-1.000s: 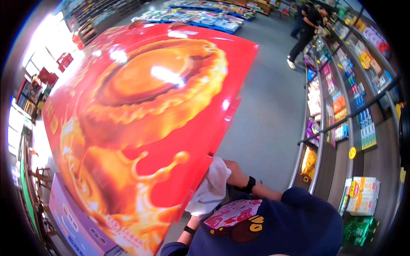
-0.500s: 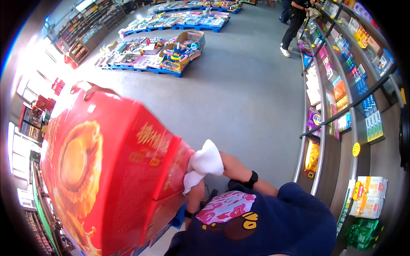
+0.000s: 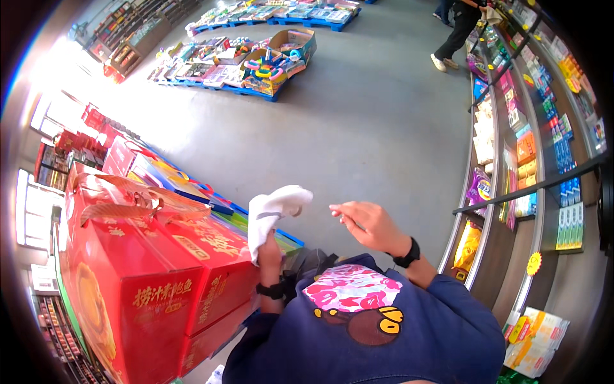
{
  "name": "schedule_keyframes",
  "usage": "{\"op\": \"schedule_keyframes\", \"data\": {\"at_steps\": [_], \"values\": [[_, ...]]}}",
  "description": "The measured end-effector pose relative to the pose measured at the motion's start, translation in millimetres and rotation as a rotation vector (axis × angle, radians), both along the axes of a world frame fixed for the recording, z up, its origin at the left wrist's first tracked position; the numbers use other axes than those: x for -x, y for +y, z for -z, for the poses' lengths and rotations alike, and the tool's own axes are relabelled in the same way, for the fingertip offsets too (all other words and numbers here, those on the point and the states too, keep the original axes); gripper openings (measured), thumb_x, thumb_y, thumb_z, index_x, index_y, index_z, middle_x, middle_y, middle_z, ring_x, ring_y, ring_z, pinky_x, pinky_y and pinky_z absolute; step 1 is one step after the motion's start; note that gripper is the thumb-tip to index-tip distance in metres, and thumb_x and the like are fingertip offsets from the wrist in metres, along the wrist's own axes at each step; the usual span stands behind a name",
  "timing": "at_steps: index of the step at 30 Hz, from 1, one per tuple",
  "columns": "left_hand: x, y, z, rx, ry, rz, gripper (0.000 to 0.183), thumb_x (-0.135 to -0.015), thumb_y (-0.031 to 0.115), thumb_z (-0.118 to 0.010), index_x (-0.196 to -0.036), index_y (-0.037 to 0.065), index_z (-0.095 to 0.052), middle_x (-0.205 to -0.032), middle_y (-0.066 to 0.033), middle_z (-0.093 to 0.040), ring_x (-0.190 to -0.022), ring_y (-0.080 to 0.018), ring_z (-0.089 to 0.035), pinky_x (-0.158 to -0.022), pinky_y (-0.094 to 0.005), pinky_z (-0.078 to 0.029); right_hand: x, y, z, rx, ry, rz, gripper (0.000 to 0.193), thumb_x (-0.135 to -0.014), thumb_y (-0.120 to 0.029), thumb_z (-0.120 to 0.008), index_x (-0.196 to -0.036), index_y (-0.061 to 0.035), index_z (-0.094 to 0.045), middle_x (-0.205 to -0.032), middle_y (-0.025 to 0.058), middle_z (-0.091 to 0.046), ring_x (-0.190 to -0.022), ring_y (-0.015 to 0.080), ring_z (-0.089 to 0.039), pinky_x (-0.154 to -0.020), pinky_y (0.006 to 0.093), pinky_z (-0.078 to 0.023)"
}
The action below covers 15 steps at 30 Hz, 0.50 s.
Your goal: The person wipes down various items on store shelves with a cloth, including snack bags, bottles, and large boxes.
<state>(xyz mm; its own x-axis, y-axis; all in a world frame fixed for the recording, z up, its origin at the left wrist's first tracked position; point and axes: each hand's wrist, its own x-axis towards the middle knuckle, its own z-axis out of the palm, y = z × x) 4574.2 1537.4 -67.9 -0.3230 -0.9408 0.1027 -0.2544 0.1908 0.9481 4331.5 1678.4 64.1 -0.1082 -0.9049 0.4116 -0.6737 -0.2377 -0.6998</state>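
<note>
My left hand [image 3: 270,255] is closed round a bunched white cloth [image 3: 268,217], raised beside the red gift boxes. Part of the cloth flops to the right over the hand and hides most of its fingers. To the right, my right hand [image 3: 369,225] hovers apart from the cloth. Its fingers point left, loosely bent and slightly apart, with nothing in them. Close on my left stand several large red gift boxes [image 3: 153,256] with gold lettering and food pictures. A woven rope handle [image 3: 121,210] lies over the top of the nearest ones.
Behind the red boxes, more flat packages [image 3: 167,176] lie in a row along blue pallet edges. Stocked shelves [image 3: 521,137] run down the right side. Farther ahead, a blue pallet [image 3: 224,86] holds boxed goods. A person [image 3: 455,35] in dark trousers stands by the far shelves.
Both hands were together at the cloth against a red box; my right hand has come away to the right. The cloth is now lifted in my left hand. The boxes appear lower and farther off.
</note>
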Motion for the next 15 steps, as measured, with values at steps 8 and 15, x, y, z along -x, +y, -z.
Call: {"op": "schedule_keyframes", "data": {"at_steps": [8, 15], "values": [[62.9, -36.3, -13.0, -0.15, 0.011, -0.003, 0.025, -0.094, 0.01, -0.047, -0.114, -0.001, -0.059, -0.11, -0.0154, -0.063, -0.107, -0.0283, -0.057, -0.093, -0.0349, -0.042, 36.2, -75.0, -179.5, 0.692, -0.137, -0.491, 0.008, -0.085, -0.01, -0.061, -0.084, -0.0123, -0.068, -0.092, 0.0052, -0.068, -0.071, 0.0193, -0.065, -0.052, 0.0245, -0.047], [118.0, -120.5, -3.7, -0.038, -0.055, 0.087, 0.024, -0.094, 0.01, -0.048, -0.112, 0.0, -0.06, -0.109, -0.0161, -0.063, -0.106, -0.0293, -0.058, -0.092, -0.0352, -0.043, 71.1, -188.4, -202.1, 0.77, -0.103, -0.666, 0.021, -0.09, -0.008, -0.054, -0.105, -0.0186, -0.066, -0.096, 0.0004, -0.066, -0.074, 0.0176, -0.067, -0.053, 0.0243, -0.046]]}}
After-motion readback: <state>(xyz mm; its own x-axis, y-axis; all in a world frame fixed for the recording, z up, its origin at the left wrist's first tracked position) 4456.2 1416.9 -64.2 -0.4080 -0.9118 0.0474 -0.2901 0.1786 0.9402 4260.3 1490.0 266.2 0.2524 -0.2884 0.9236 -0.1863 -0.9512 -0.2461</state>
